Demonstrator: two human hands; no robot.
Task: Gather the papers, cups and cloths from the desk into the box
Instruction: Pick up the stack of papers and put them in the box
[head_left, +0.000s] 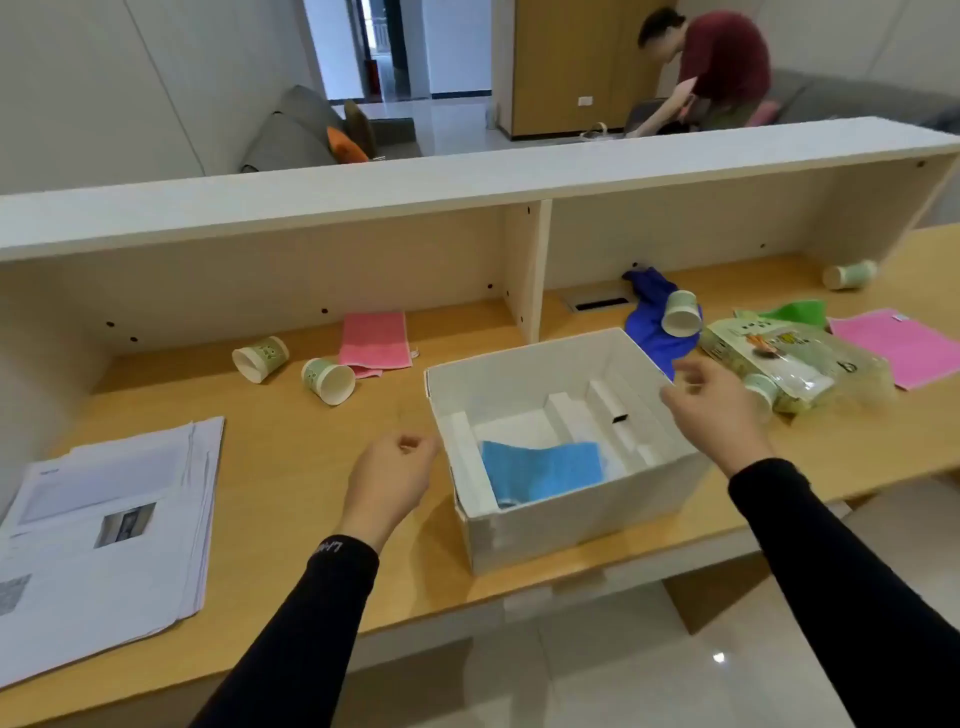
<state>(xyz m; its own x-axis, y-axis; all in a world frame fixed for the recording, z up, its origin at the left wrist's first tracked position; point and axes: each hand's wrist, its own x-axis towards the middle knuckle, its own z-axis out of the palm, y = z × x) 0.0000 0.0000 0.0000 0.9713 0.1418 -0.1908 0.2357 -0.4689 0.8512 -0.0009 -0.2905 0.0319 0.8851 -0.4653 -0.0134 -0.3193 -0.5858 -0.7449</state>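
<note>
Left hand (387, 480) empty beside box (582, 514) edge, right hand (714, 410) above rim

Both arms wear long black sleeves (332, 597), the left cuff bearing pale lettering

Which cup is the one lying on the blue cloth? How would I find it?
Find the white box mid-desk. Just behind its right corner lies a dark blue cloth. The cup lies tipped on it, mouth towards you; no other cup lies on a cloth.

Desk (291, 441): box (587, 525), papers (104, 525), cups (260, 358), cloths (375, 339).
</note>
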